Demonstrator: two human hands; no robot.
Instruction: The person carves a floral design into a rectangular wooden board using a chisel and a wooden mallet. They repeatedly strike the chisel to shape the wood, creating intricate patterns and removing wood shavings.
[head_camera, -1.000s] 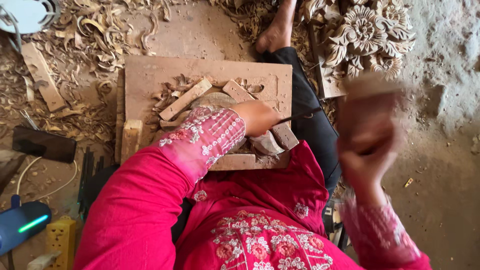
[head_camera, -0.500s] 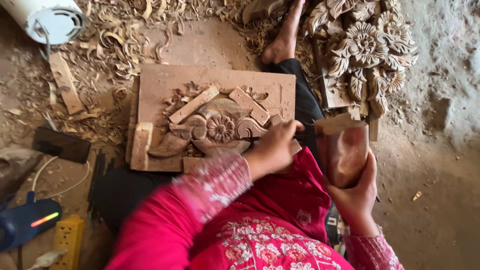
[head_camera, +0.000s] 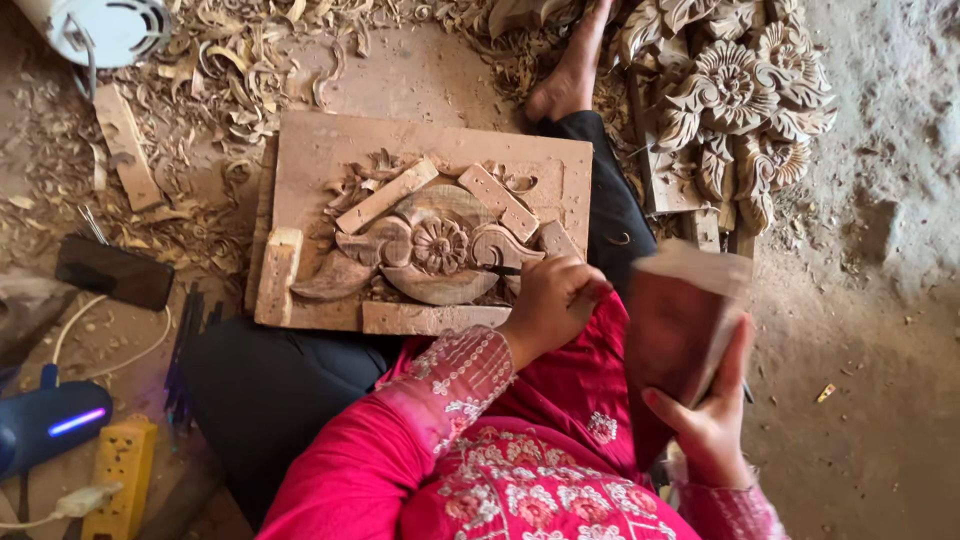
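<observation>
Across your lap at frame centre lies the wooden board (head_camera: 330, 160), flat so the carved floral relief (head_camera: 435, 250) faces up; the strips (head_camera: 385, 196) around it look set to hold it steady. At lower right your right hand (head_camera: 712, 420) is closed around a wooden mallet (head_camera: 680, 330), blurred, head raised. Right of centre, your left hand (head_camera: 548, 300) is curled tight around a chisel (head_camera: 505, 271), whose tip touches the relief's right scroll.

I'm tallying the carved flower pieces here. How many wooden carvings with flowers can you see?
2. One carving lies on the board by the left hand; a finished carving lies on the floor, upper right. More may be hidden under it.
</observation>
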